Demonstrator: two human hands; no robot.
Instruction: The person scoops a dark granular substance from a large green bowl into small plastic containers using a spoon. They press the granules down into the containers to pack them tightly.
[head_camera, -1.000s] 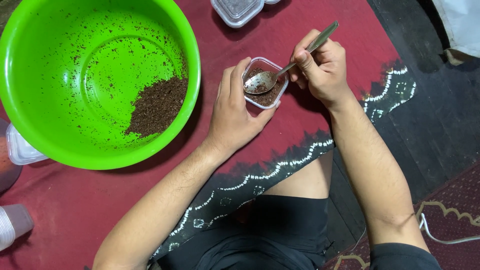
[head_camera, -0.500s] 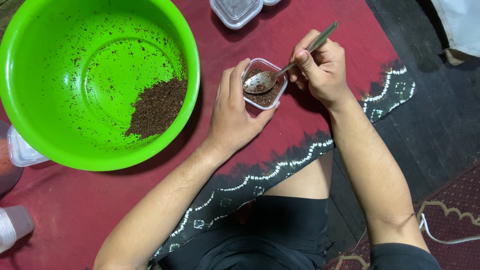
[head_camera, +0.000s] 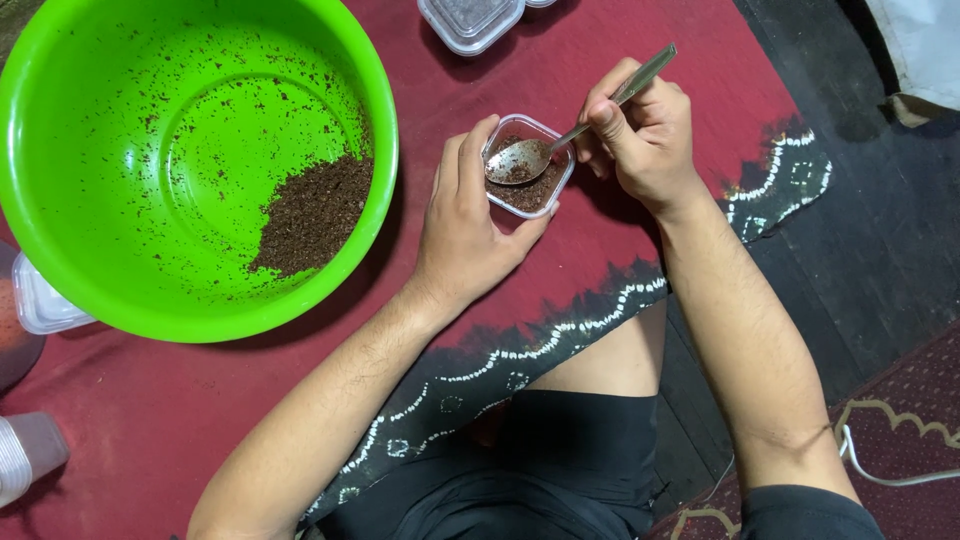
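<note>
Soil-filled and small, the clear plastic cup (head_camera: 528, 168) sits on the dark red cloth (head_camera: 560, 60) at about one o'clock from the middle of my view, touching both of my hands.

Starting at nine o'clock, a clear lidded tub (head_camera: 40, 300) peeks out from under the big green bowl (head_camera: 190, 160), and a stack of clear cups (head_camera: 25, 455) lies at eight o'clock near the edge. The bowl fills the ten o'clock part of the view; a heap of dark brown soil (head_camera: 312, 212) rests against its wall at the bowl's own four o'clock, with crumbs scattered over the rest of its inside.

My left hand (head_camera: 468, 225) lies just right of the bowl, fingers and thumb wrapped around the small cup, holding it steady on the cloth. Over the cup hangs the metal spoon (head_camera: 560, 140), its bowl resting on the soil inside. My right hand (head_camera: 645, 135), at two o'clock from the cup, pinches the spoon's handle between thumb and fingers, the handle pointing up toward one o'clock.

At twelve o'clock, another clear container (head_camera: 470, 22) stands at the top edge.
</note>
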